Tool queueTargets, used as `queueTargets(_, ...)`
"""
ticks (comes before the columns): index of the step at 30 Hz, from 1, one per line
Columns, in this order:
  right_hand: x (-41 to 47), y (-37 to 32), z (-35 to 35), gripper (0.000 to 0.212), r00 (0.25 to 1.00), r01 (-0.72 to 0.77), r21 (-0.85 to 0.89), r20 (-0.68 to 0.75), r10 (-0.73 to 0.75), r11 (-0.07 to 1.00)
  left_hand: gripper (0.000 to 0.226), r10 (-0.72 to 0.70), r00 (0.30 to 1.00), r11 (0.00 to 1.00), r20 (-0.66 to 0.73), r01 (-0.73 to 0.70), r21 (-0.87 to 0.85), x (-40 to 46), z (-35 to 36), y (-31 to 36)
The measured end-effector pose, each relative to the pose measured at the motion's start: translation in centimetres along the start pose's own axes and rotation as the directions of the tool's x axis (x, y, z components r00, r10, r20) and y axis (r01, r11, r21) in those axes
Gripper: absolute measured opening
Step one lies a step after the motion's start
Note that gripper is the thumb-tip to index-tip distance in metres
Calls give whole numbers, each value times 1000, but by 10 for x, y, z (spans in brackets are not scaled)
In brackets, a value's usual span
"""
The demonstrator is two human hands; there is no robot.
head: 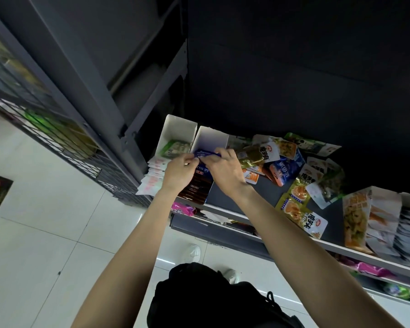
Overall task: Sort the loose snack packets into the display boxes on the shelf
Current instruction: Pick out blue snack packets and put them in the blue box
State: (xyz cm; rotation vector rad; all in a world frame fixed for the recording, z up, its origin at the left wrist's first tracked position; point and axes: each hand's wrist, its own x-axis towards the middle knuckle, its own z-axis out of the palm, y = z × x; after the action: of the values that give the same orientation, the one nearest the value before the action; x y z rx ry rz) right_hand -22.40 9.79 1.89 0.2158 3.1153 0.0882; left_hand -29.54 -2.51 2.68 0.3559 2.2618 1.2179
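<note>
A glossy purple packet [205,154] is pinched by the left hand [179,172] and right hand [224,170] over an open white cardboard box [211,138]; crinkled foil packets [291,185] are scattered right of the box.

The upper half is dim: the shelf back panel [294,67] is nearly black. The white floor tiles [45,233] are bright, with a glare streak near the white shoe [192,253]. The wire basket [45,129] at far left is smeared by blur, and straight lines bow toward the edges.
</note>
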Motion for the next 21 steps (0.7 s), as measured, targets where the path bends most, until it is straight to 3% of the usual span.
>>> queueTargets(4, 0, -5, -1, 49, 988, 7, -6, 155, -6, 1000, 34, 93, 994, 903, 64, -112, 416, 2, 3, 0)
queueTargets(8, -26, 5, -10, 49, 999, -54, 298, 20, 50, 953, 29, 231, 973, 703, 7, -172, 690, -7, 3, 4)
queueTargets(11, -75, 35, -3, 30, 928, -106, 535, -249, 276, 838, 28, 435, 898, 678, -63, -281, 680, -28, 9, 20)
queueTargets(13, -106, 65, 10, 22, 876, -203, 593, -245, 415, 779, 25, 608, 793, 661, -39, -478, 579, -40, 27, 33)
queueTargets(15, -125, 96, 28, 19, 837, -338, 577, -177, 518, 743, 23, 692, 722, 646, 19, -630, 431, -45, 61, 40)
queueTargets(18, -134, 132, 55, 24, 804, -484, 487, -81, 589, 727, 24, 659, 745, 676, 108, -649, 349, -33, 125, 31)
queueTargets(21, -123, 157, 81, 48, 855, -490, 365, 25, 517, 792, 36, 568, 798, 653, 202, -586, 479, -3, 175, 17)
